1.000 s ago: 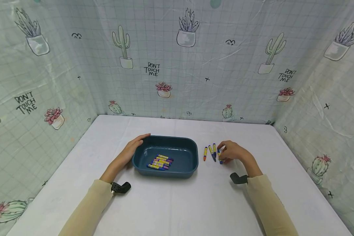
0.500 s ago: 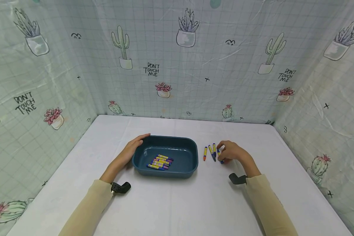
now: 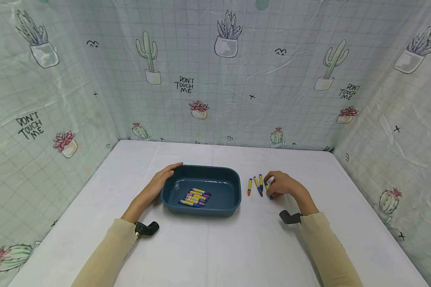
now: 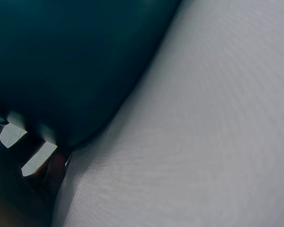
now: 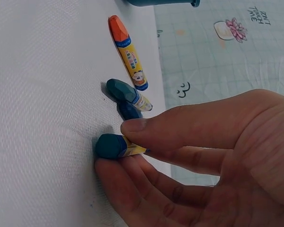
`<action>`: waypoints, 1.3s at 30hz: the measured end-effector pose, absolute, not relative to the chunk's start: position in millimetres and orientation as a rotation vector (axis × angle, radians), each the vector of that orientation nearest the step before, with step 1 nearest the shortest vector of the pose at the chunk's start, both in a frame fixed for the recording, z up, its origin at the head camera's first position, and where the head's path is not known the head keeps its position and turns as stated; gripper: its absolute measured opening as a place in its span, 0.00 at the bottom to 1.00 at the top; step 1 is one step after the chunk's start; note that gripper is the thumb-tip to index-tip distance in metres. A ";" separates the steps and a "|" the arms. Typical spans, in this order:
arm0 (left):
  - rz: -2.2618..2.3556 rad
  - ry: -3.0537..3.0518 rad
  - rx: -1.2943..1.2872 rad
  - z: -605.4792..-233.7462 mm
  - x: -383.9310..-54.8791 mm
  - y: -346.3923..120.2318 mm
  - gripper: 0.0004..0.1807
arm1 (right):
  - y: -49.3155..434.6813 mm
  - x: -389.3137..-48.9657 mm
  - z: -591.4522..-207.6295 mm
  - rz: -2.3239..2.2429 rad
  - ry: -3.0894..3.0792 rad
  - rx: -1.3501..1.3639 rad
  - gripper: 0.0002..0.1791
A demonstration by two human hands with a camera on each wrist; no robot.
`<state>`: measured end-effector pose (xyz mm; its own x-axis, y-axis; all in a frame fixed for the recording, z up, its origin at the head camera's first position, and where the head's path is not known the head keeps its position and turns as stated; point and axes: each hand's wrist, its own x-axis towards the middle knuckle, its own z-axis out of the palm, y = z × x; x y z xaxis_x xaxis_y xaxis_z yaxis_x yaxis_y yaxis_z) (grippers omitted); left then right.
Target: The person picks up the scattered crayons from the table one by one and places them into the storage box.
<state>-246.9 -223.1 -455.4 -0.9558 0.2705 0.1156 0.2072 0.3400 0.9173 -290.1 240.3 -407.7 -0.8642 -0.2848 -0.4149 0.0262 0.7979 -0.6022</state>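
Note:
My right hand (image 3: 281,184) pinches a dark teal crayon (image 5: 110,146) with a yellow wrapper, low at the table; in the right wrist view the thumb lies on one side and fingers on the other. Beside it lie an orange crayon (image 5: 128,53), a grey-green crayon (image 5: 121,90) and a dark blue crayon (image 5: 129,111). My left hand (image 3: 157,184) rests along the left end of a dark blue-green tray (image 3: 224,209), its fingers (image 4: 57,169) against the outer wall in the left wrist view. Several yellow-wrapped crayons (image 3: 195,197) lie together inside the tray.
A white cloth covers the table (image 3: 215,251). Fabric walls (image 3: 237,79) printed with cacti stand behind it and at both sides. A black wrist mount sticks out from each sleeve, the left mount (image 3: 148,228) near the tray and the right mount (image 3: 289,217) over the cloth.
The pinched crayon's near end has shifted slightly to the right under my right hand. The left hand, the tray and the other crayons stay in place.

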 end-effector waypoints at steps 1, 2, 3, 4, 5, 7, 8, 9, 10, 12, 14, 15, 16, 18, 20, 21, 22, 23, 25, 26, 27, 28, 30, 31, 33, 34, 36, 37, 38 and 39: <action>1.718 2.522 0.453 -455.8 -247.0 -223.6 0.26 | 241.1 -290.1 -407.5 -0.852 2.484 -0.199 0.31; 1.722 2.521 0.448 -455.8 -246.9 -223.5 0.26 | 241.6 -290.1 -407.5 -0.860 2.481 -0.205 0.31; 1.721 2.522 0.443 -455.5 -246.6 -223.4 0.26 | 241.9 -290.1 -407.4 -0.862 2.480 -0.206 0.31; 1.721 2.520 0.439 -455.2 -246.2 -223.2 0.26 | 241.9 -290.2 -407.5 -0.864 2.479 -0.206 0.31; 1.718 2.521 0.438 -454.9 -245.8 -223.1 0.26 | 242.1 -290.3 -407.5 -0.865 2.478 -0.207 0.31; 1.718 2.518 0.429 -453.8 -245.0 -222.4 0.26 | 242.1 -290.2 -407.6 -0.864 2.478 -0.208 0.31; 1.720 2.517 0.423 -453.4 -244.6 -222.2 0.26 | 242.0 -290.2 -407.6 -0.866 2.477 -0.202 0.31; 1.718 2.517 0.423 -453.1 -244.3 -222.1 0.26 | 242.1 -290.1 -407.1 -0.864 2.477 -0.207 0.31; 1.719 2.516 0.425 -452.8 -244.1 -222.1 0.26 | 242.2 -290.1 -406.9 -0.867 2.477 -0.208 0.31; 1.720 2.515 0.424 -452.3 -243.7 -222.2 0.26 | 242.5 -290.1 -406.4 -0.872 2.475 -0.212 0.31; 1.718 2.516 0.423 -451.9 -243.3 -222.2 0.26 | 242.6 -290.2 -406.3 -0.878 2.475 -0.212 0.31; 1.715 2.517 0.425 -452.0 -243.4 -222.2 0.26 | 243.0 -290.1 -406.0 -0.876 2.474 -0.222 0.31; 1.711 2.519 0.428 -452.1 -243.5 -222.3 0.26 | 243.3 -290.1 -405.8 -0.879 2.473 -0.224 0.31; 1.702 2.524 0.432 -452.2 -243.5 -222.3 0.27 | 243.9 -289.9 -405.6 -0.879 2.470 -0.228 0.31; 1.702 2.523 0.435 -451.7 -243.1 -222.1 0.27 | 244.6 -289.6 -405.1 -0.880 2.468 -0.232 0.31; 1.703 2.522 0.434 -451.6 -242.9 -222.1 0.27 | 244.8 -289.6 -405.2 -0.879 2.468 -0.234 0.31; 1.704 2.520 0.433 -451.2 -242.5 -222.0 0.26 | 244.9 -289.6 -405.4 -0.881 2.468 -0.233 0.31; 1.708 2.518 0.430 -450.8 -242.1 -221.8 0.26 | 244.8 -289.6 -405.8 -0.881 2.468 -0.231 0.31; 1.713 2.514 0.428 -450.4 -241.5 -221.6 0.26 | 244.8 -289.6 -406.3 -0.882 2.469 -0.225 0.30; 1.713 2.514 0.428 -450.6 -241.6 -221.7 0.26 | 244.7 -289.8 -406.9 -0.881 2.469 -0.222 0.30; 1.712 2.514 0.430 -451.0 -242.0 -221.7 0.26 | 244.8 -289.8 -406.9 -0.880 2.469 -0.220 0.30; 1.711 2.514 0.429 -451.2 -242.2 -221.8 0.26 | 245.1 -289.8 -406.7 -0.879 2.469 -0.219 0.31; 1.710 2.515 0.425 -451.7 -242.6 -221.9 0.26 | 245.6 -290.0 -406.5 -0.879 2.467 -0.217 0.31; 1.710 2.515 0.421 -451.9 -242.8 -222.0 0.26 | 245.7 -290.3 -406.8 -0.876 2.467 -0.215 0.31; 1.705 2.520 0.422 -452.3 -243.3 -222.1 0.26 | 246.2 -290.5 -406.1 -0.875 2.467 -0.219 0.31; 1.707 2.519 0.415 -452.2 -243.2 -222.1 0.26 | 246.2 -290.6 -406.1 -0.872 2.466 -0.221 0.31; 1.708 2.520 0.412 -452.4 -243.5 -222.0 0.26 | 245.9 -290.6 -405.7 -0.872 2.465 -0.219 0.31; 1.709 2.518 0.415 -452.6 -243.7 -222.1 0.26 | 245.6 -290.5 -405.6 -0.871 2.464 -0.217 0.31; 1.708 2.519 0.419 -452.7 -243.8 -222.1 0.26 | 245.5 -290.1 -404.8 -0.871 2.463 -0.217 0.31; 1.706 2.520 0.422 -452.8 -243.8 -222.2 0.26 | 245.3 -289.7 -404.3 -0.870 2.462 -0.216 0.31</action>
<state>-243.8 -222.2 -452.8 -0.9598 0.2638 0.0956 0.1867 0.3463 0.9194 -289.7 245.3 -404.3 -0.8545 -0.3097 -0.4170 0.0210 0.7815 -0.6235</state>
